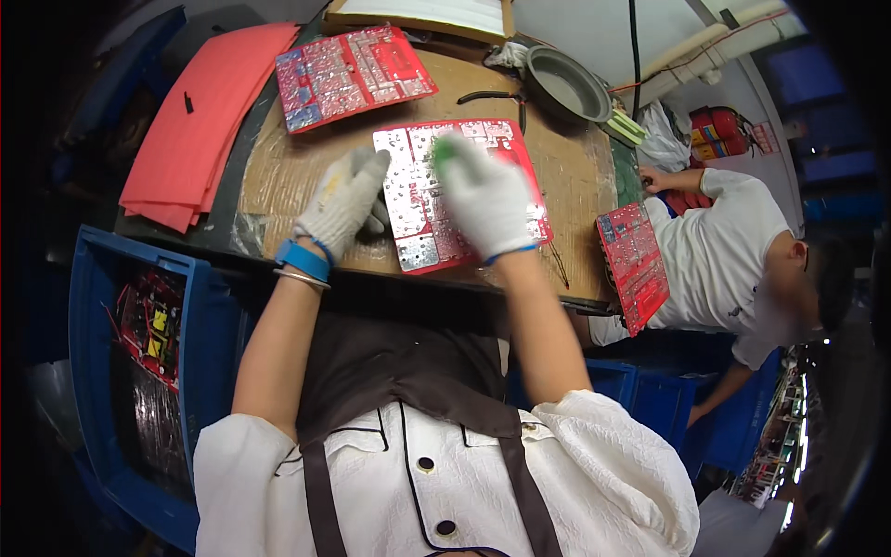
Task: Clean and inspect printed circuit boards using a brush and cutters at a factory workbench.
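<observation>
A red circuit board (408, 206), solder side up, lies on the worktable in front of me. Wearing a grey-white knitted glove, my left hand (342, 197) grips the board's left edge, with some fingers hidden beneath it. My right hand (487, 200), also gloved, is over the middle of the board and blurred by motion. Its fingers are closed on a small green object (442, 156) whose kind I cannot make out. Behind this board, a second red circuit board (357, 76) rests at an angle on the table.
Pink foam sheets (200, 121) lie at the left. Pliers (492, 96) and a grey basin (568, 82) are at the back. A blue crate (85, 353) holding boards stands at lower left. Another board (639, 260) overhangs the right edge beside a seated person (715, 251).
</observation>
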The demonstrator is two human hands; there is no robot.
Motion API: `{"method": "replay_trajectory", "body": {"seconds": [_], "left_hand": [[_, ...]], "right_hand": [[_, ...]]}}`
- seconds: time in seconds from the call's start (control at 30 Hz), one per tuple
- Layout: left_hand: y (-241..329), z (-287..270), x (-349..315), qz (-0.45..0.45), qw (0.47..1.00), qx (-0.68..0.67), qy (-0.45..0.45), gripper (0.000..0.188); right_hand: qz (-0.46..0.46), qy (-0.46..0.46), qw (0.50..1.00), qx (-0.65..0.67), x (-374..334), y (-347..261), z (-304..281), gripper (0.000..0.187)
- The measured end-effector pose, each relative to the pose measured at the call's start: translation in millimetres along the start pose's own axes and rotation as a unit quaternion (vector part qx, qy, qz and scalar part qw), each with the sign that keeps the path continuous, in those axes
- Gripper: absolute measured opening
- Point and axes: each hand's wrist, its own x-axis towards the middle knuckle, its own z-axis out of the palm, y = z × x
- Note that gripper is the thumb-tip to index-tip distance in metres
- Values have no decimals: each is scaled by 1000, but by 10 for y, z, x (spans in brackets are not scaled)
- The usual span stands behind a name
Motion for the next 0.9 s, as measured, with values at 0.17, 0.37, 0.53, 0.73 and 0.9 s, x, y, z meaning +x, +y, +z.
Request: {"method": "replay_trajectory", "body": {"seconds": [0.17,0.37,0.53,0.73,0.9], "left_hand": [[-32,201,45,25,999,7,18,41],[-45,219,31,27,999,-2,21,37],[-13,197,58,-3,999,26,22,40],[-11,148,63,3,1000,7,10,38],[-15,194,85,15,1000,20,15,37]], "right_hand": [[92,110,989,-37,-272,431,-605,32],[100,100,986,-86,130,503,-671,34],[61,70,995,-18,-502,235,-495,33],[62,81,993,-62,149,408,-503,32],[46,14,998,-29,-311,-59,-276,29]]}}
